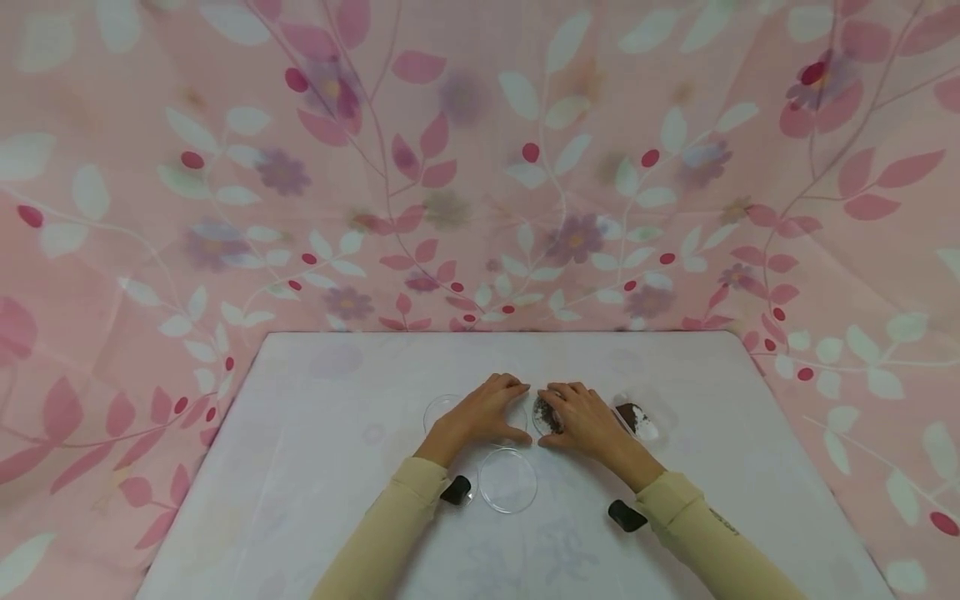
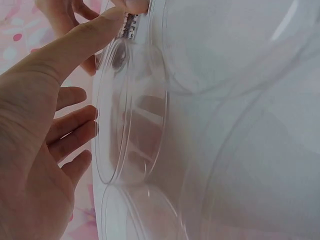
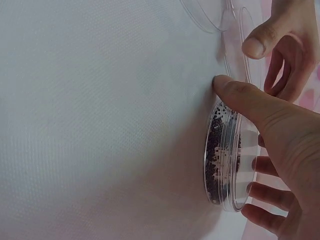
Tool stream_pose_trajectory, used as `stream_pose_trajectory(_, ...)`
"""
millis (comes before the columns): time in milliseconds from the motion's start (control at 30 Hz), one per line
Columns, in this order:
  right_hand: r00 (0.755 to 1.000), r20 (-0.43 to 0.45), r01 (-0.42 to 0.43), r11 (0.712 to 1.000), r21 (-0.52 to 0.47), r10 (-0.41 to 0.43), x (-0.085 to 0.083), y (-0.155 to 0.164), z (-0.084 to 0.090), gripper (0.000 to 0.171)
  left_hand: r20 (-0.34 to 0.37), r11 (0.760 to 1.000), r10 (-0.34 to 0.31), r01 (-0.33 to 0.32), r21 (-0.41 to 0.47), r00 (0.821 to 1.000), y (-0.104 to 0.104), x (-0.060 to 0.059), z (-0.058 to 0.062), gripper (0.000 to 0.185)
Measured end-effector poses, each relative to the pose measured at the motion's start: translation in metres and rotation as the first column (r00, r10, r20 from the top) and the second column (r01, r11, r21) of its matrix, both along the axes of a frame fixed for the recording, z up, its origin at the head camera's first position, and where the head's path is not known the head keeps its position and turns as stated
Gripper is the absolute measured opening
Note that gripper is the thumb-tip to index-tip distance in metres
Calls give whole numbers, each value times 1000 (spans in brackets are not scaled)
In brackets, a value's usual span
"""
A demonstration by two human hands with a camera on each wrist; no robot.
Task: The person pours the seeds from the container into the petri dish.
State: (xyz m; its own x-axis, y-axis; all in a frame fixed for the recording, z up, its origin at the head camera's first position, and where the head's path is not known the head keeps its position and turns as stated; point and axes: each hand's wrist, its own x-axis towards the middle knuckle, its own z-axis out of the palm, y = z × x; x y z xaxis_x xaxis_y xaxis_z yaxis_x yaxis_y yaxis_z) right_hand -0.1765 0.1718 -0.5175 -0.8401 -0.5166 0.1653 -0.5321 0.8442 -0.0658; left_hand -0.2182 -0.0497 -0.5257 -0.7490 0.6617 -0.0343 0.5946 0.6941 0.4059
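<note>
My right hand (image 1: 588,423) holds a round clear petri dish (image 3: 215,160) of small dark and pale grains, thumb at one side and fingertips along the far rim. To its left, my left hand (image 1: 480,417) spreads over a clear petri dish (image 2: 145,130); its fingers are loosely bent beside the rim, the thumb stretched along the near side. Whether the left fingertips touch this dish is hard to tell. A clear dish (image 1: 508,482) lies in front of the hands, and another clear dish (image 1: 435,408) sits partly behind the left wrist.
Right of the right hand is a clear plastic container (image 1: 647,427) with dark brown and white contents. A black item (image 1: 627,516) shows by the right wrist, another black item (image 1: 456,490) by the left. The white-covered table (image 1: 337,375) meets a pink floral cloth (image 1: 480,167) behind.
</note>
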Motion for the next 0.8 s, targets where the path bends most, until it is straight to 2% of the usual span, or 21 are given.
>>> stream_pose_trajectory(200, 1000, 18, 13, 1000, 7, -14, 2, -2, 2, 82, -20, 999, 21, -20, 38, 1000, -16, 1, -2, 93)
stream_pose_trajectory(400, 999, 41, 26, 1000, -3, -26, 2, -2, 2, 80, 26, 995, 50, -52, 86, 998, -32, 5, -2, 94)
stream_pose_trajectory(600, 997, 69, 40, 999, -6, -39, 1, -2, -1, 81, 30, 998, 57, -58, 37, 998, -49, 9, -6, 99)
stream_pose_trajectory(800, 993, 102, 67, 998, 13, -68, 1, -3, 0, 82, 46, 997, 70, -71, 19, 996, -54, 11, -8, 97)
